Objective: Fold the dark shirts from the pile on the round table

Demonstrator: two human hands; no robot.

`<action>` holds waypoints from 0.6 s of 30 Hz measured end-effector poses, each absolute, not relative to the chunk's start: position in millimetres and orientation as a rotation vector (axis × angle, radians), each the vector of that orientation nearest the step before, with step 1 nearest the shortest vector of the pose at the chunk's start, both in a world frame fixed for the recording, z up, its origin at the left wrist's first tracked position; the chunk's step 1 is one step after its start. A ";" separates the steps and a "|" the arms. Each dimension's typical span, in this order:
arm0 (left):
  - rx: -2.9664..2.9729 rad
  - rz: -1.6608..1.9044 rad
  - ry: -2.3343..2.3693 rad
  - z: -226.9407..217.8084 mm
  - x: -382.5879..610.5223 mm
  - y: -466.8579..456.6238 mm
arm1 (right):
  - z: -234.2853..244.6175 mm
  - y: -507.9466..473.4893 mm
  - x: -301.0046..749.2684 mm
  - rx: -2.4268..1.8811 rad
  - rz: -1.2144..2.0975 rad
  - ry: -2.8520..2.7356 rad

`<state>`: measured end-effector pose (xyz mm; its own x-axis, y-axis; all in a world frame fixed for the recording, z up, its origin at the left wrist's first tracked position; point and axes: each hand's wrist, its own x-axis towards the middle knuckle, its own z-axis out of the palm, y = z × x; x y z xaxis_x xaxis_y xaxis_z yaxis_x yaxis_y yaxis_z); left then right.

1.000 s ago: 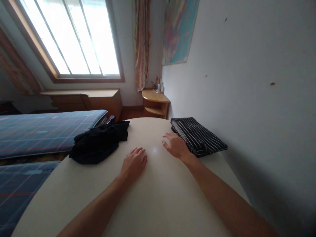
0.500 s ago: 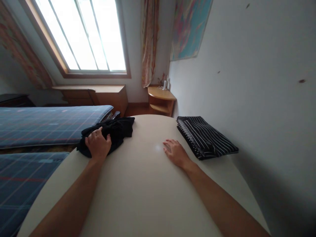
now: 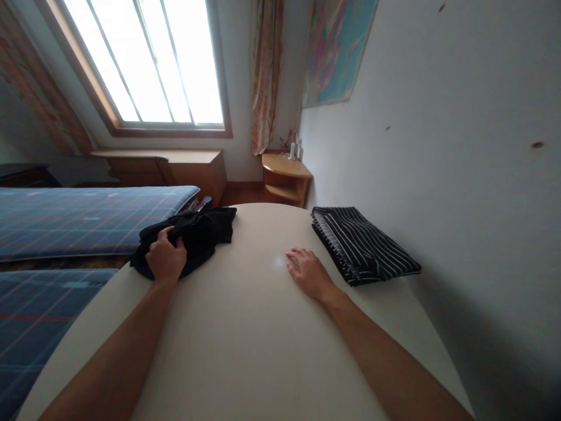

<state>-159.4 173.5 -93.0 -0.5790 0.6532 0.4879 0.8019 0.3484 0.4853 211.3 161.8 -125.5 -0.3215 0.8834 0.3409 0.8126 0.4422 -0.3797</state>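
My left hand (image 3: pixel 165 258) grips a crumpled black garment (image 3: pixel 199 233) lying at the left edge of a pale round table (image 3: pixel 245 339), fingers curled into the cloth. Flat on the tabletop near the middle rests my right hand (image 3: pixel 307 272), fingers stretched out and holding nothing. A folded black garment with thin white stripes (image 3: pixel 363 245) lies just to its right, close to the wall, not touching the hand.
Two beds with blue plaid covers (image 3: pixel 83 216) stand left of the table. A white wall (image 3: pixel 438 146) runs along the right side. Beyond are a wooden corner shelf (image 3: pixel 284 175), a wooden desk (image 3: pixel 175 166) under a bright window, and a curtain (image 3: pixel 265 70).
My left hand went from the table's middle to the black garment and closed its fingers on it. My right hand drew back slightly from the striped garment and lies flat.
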 end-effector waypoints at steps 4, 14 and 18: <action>-1.390 -1.240 -2.160 -83.6 -149.2 170.6 | -122.1 160.2 210.4 -1.415 0.198 -2.192; -2.272 -1.213 -1.239 -64.7 -55.8 137.8 | -109.6 151.4 206.5 -1.003 0.295 -2.063; -2.845 -0.831 -1.109 -73.6 -27.2 122.9 | -107.2 147.5 203.9 -0.857 0.344 -2.187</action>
<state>-27.2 122.9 -73.6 0.6166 0.6361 0.4639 0.6239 -0.7542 0.2048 203.9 147.5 -107.2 -0.4957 0.6724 0.5497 0.4714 0.7399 -0.4799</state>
